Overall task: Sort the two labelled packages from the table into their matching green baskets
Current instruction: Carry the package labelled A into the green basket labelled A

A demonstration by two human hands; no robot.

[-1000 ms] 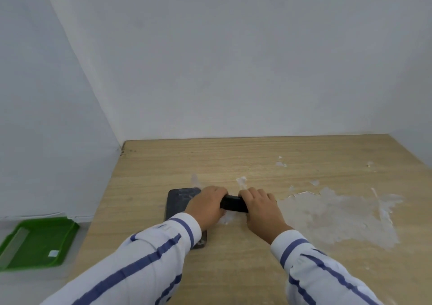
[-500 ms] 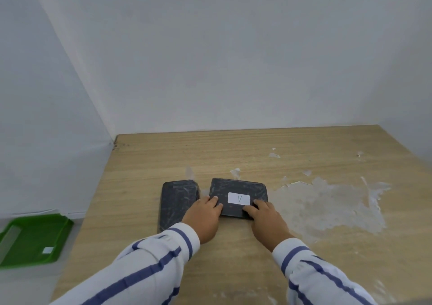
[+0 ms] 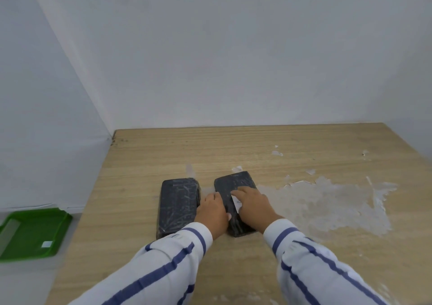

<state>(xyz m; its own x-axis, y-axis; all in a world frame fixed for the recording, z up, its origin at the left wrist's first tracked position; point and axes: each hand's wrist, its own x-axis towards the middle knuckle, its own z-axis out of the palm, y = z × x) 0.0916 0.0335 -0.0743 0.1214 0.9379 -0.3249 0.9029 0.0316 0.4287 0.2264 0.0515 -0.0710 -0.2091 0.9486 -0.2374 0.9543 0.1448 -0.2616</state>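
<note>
**Two black packages on the counter, one under both hands**

Item 1: right-hand package (image 3: 236, 187). Black, wrapped, lying flat near the middle of the counter (image 3: 304, 141), angled slightly. A white label (image 3: 236, 202) sits on its top face, mostly covered; its letter cannot be read from here.

Item 2: left-hand package (image 3: 178, 203). Same black wrap, flat, just beside the first with a narrow gap between. No label shows on its upper face.

Item 3: right hand (image 3: 253, 207). Laid palm-down over the labelled package, fingers (image 3: 243, 191) spread flat across the top near the label. Pressing or steadying, not closed around anything.

Item 4: left hand (image 3: 214, 212). Set in the gap between the two packages, against the labelled one's left edge, fingers loosely curled, thumb on that edge. Whether it grips cannot be told.

Item 5: green basket (image 3: 14, 253). On the floor below the counter's left edge, well apart from the packages, a small white tag (image 3: 46, 244) inside. Only one basket in sight.

Step in hand, as judged: checking the label; neither package is sorted yet. Next move calls for a firm hold on the long edges, a lift, then a carry to the basket whose tag matches.

Item 6: striped sleeves (image 3: 163, 262), both forearms reaching forward.
</note>
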